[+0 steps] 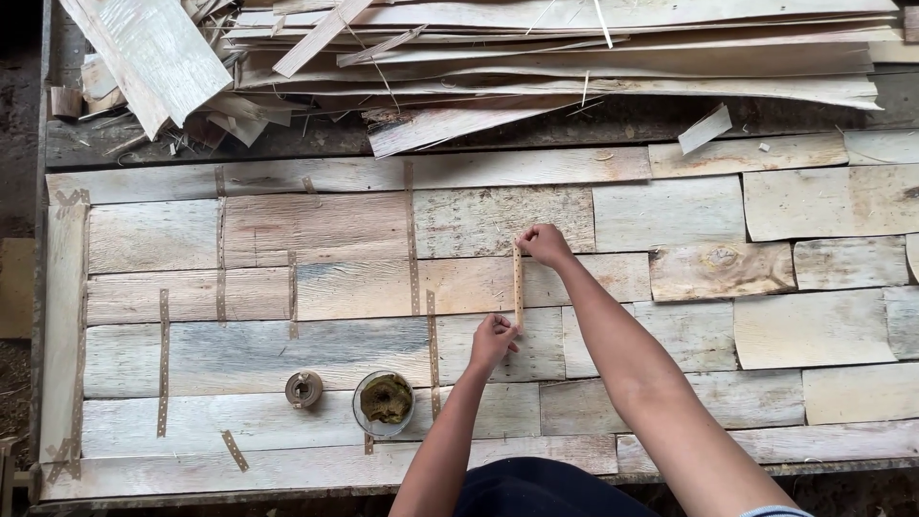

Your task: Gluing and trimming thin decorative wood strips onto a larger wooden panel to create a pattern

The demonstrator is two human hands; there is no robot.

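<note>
Bench of patched veneer sheets [316, 230]; I see thin perforated paper tape strip [519, 285] running near-to-far, left hand [493, 342] pinching near end, right hand [544, 245] pinching far end.

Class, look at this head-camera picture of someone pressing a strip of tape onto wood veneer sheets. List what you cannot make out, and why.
1. Head view: the fingertips of the left hand and right hand are curled under at the tape strip, hiding the grip.
2. The bowl holds something too small to identify.
3. The small roll is too small to name surely.
4. The veneer pile is cut off by the top edge.
</note>
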